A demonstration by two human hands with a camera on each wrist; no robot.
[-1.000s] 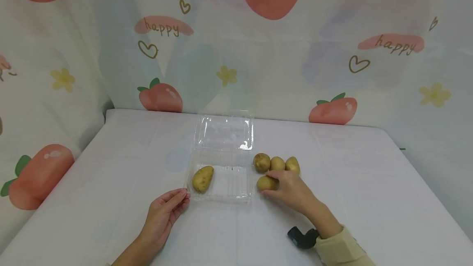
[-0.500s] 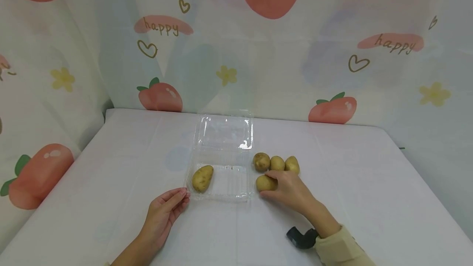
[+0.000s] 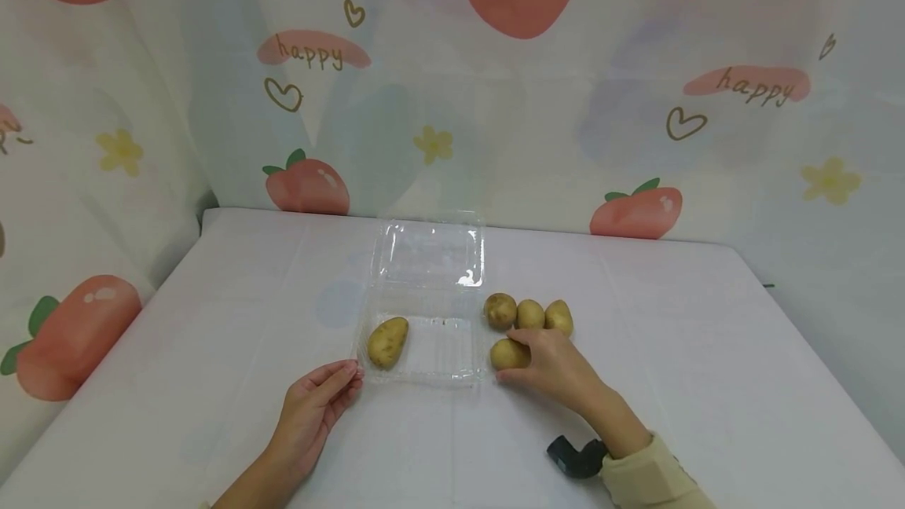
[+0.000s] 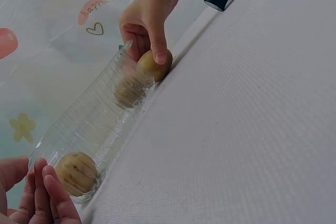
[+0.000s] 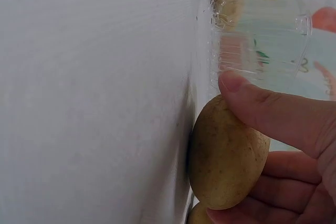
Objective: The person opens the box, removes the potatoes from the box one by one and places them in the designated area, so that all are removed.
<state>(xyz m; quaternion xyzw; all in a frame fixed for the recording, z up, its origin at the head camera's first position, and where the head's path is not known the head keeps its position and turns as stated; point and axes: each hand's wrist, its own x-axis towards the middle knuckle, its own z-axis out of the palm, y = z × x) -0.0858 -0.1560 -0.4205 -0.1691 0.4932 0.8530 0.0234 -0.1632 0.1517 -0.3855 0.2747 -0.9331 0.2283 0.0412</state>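
My left hand (image 3: 314,411) pinches the near left corner of a clear plastic clamshell box (image 3: 441,348), which lies with its lid folded back. One potato (image 3: 388,342) lies at the left inside the box. To the right of the box, my right hand (image 3: 555,368) grips another potato (image 3: 509,353) between thumb and fingers. In the right wrist view, that potato (image 5: 228,156) is close to the white cloth, and I cannot tell whether it touches. Just behind it sit a brownish potato (image 3: 500,311), a smaller potato (image 3: 530,313) and a pointed potato (image 3: 559,316).
A white cloth (image 3: 636,320) covers the table. Near my right forearm is a black curved strap-like piece (image 3: 576,458) at the wrist. A printed curtain (image 3: 523,100) with strawberries stands behind the table's far edge and along the left side.
Almost nothing differs. My right hand keeps its grip on the potato beside the box, and my left hand stays at the box corner. The view shifts very slightly.
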